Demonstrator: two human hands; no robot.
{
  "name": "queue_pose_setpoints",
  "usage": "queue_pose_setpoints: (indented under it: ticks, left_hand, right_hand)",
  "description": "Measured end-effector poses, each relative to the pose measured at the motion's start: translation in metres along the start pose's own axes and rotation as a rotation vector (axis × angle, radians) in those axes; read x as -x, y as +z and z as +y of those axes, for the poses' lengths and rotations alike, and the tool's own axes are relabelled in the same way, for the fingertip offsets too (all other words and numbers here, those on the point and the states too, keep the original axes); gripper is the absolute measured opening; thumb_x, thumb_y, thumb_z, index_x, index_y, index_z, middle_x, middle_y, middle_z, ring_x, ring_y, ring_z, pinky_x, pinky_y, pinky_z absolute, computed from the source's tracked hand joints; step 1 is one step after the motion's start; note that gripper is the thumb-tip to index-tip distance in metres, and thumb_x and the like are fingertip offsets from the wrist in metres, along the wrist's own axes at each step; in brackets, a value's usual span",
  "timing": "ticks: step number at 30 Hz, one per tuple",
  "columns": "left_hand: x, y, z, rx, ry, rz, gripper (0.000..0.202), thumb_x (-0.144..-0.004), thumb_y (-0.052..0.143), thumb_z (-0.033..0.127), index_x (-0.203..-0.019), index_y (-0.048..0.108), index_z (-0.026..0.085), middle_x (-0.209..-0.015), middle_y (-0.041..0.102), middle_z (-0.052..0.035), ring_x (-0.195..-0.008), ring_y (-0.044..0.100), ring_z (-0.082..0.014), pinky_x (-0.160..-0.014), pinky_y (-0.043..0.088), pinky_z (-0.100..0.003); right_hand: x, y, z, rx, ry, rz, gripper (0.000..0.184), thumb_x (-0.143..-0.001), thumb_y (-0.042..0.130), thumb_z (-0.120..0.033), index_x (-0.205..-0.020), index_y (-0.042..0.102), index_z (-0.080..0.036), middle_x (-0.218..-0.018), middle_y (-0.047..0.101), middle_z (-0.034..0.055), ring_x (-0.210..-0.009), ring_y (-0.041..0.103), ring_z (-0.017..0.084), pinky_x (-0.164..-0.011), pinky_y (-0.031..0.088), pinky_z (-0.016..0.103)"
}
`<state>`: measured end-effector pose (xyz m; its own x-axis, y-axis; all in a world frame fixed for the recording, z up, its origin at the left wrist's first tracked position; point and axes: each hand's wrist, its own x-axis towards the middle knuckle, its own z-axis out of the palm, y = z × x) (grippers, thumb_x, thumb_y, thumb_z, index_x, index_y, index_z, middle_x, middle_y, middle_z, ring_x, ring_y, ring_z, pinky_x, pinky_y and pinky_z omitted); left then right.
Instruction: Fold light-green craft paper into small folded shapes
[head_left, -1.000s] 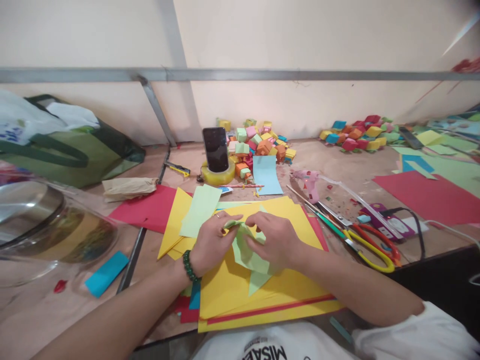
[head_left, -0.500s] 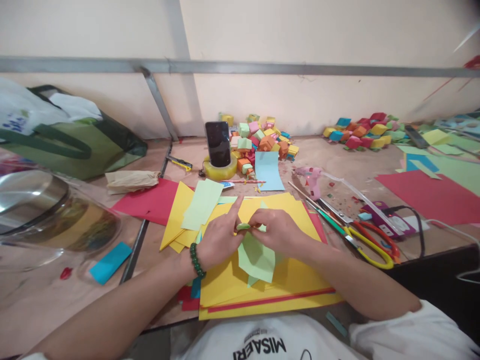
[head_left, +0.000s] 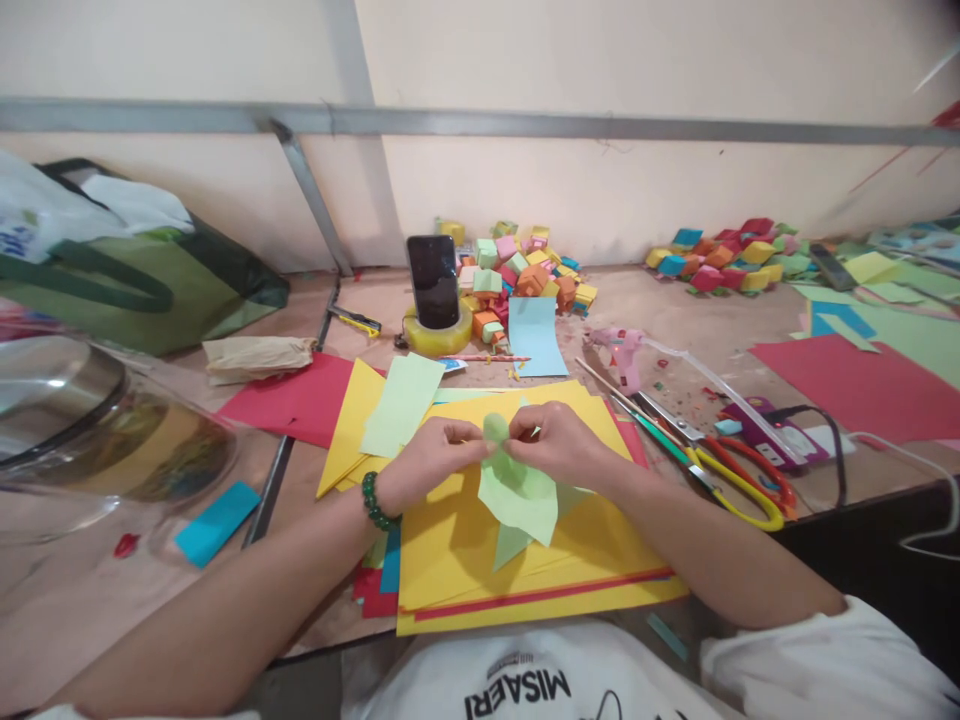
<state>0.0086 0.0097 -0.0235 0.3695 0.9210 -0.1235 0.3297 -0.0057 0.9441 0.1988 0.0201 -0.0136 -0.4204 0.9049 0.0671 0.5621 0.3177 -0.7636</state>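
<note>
A light green paper piece (head_left: 517,490) hangs between both hands above a stack of yellow paper sheets (head_left: 465,540). My left hand (head_left: 424,462), with a green bead bracelet at the wrist, pinches the paper's upper end from the left. From the right, my right hand (head_left: 559,443) pinches the same rolled top. The paper's lower part hangs loose with pointed corners. Another light green sheet (head_left: 401,403) lies on the yellow stack, left of my hands.
A phone (head_left: 433,281) stands in a tape roll (head_left: 439,338) before a heap of coloured paper cubes (head_left: 525,280). More cubes (head_left: 720,262) lie at the back right. Scissors (head_left: 731,480) and a pink glue gun (head_left: 619,352) lie right. A glass lid (head_left: 82,430) and green bag (head_left: 135,270) sit left.
Both hands have lifted the green paper a little and turned it; its top is now rolled upright between the fingertips. My left index finger, earlier stretched out, is now bent in.
</note>
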Motion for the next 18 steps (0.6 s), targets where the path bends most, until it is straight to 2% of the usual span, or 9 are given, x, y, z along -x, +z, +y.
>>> queue_pose_setpoints:
  ticks: [3, 5, 9, 12, 15, 18]
  left_hand:
    - [0.001, 0.003, 0.001, -0.018, -0.013, -0.027, 0.019, -0.067, 0.058, 0.029, -0.059, 0.065, 0.014, -0.051, 0.055, 0.0018, -0.051, 0.045, -0.0104, -0.049, 0.036, -0.021]
    - [0.002, 0.002, 0.004, -0.096, 0.013, -0.008, 0.021, -0.068, 0.053, 0.027, -0.054, 0.061, 0.015, -0.046, 0.045, 0.0042, -0.048, 0.038, -0.0090, -0.047, 0.030, -0.021]
    - [0.005, 0.000, 0.010, -0.211, 0.095, 0.042, 0.021, -0.069, 0.047, 0.023, -0.051, 0.054, 0.016, -0.047, 0.038, 0.0046, -0.049, 0.035, -0.0088, -0.048, 0.028, -0.021]
    - [0.006, -0.001, 0.011, -0.241, 0.134, 0.063, 0.022, -0.068, 0.045, 0.021, -0.047, 0.044, 0.017, -0.046, 0.032, 0.0049, -0.049, 0.032, -0.0084, -0.048, 0.026, -0.021]
    - [0.007, -0.001, 0.009, -0.260, 0.151, 0.059, 0.020, -0.068, 0.044, 0.020, -0.048, 0.044, 0.017, -0.048, 0.037, 0.0042, -0.050, 0.035, -0.0088, -0.049, 0.027, -0.021]
    - [0.007, 0.001, 0.006, -0.269, 0.146, 0.023, 0.017, -0.067, 0.044, 0.018, -0.050, 0.048, 0.017, -0.049, 0.042, 0.0036, -0.051, 0.039, -0.0093, -0.050, 0.030, -0.021]
  right_hand:
    - [0.001, 0.004, 0.001, 0.035, -0.044, 0.007, 0.014, -0.067, 0.057, -0.010, -0.059, 0.065, -0.017, -0.057, 0.061, -0.0017, -0.052, 0.052, 0.009, -0.050, 0.036, 0.020]
    - [0.001, 0.006, 0.003, 0.034, -0.070, 0.018, 0.014, -0.070, 0.058, -0.010, -0.060, 0.066, -0.017, -0.059, 0.062, -0.0012, -0.053, 0.053, 0.010, -0.051, 0.038, 0.021]
    - [0.001, 0.009, 0.007, -0.029, -0.126, 0.057, 0.011, -0.073, 0.061, -0.012, -0.069, 0.069, -0.019, -0.070, 0.068, 0.0009, -0.064, 0.060, 0.013, -0.060, 0.045, 0.024]
    - [0.001, 0.011, 0.007, -0.167, -0.154, 0.107, 0.008, -0.074, 0.063, -0.015, -0.071, 0.069, -0.020, -0.074, 0.068, 0.0019, -0.070, 0.063, 0.014, -0.065, 0.049, 0.026]
    - [0.001, 0.007, 0.003, -0.357, -0.152, 0.146, 0.008, -0.076, 0.065, -0.024, -0.070, 0.068, -0.019, -0.077, 0.068, 0.0037, -0.073, 0.064, 0.016, -0.068, 0.052, 0.029]
    - [0.001, -0.001, -0.004, -0.406, -0.130, 0.183, 0.012, -0.075, 0.068, -0.032, -0.075, 0.066, -0.020, -0.085, 0.069, 0.0048, -0.082, 0.064, 0.018, -0.075, 0.053, 0.032]
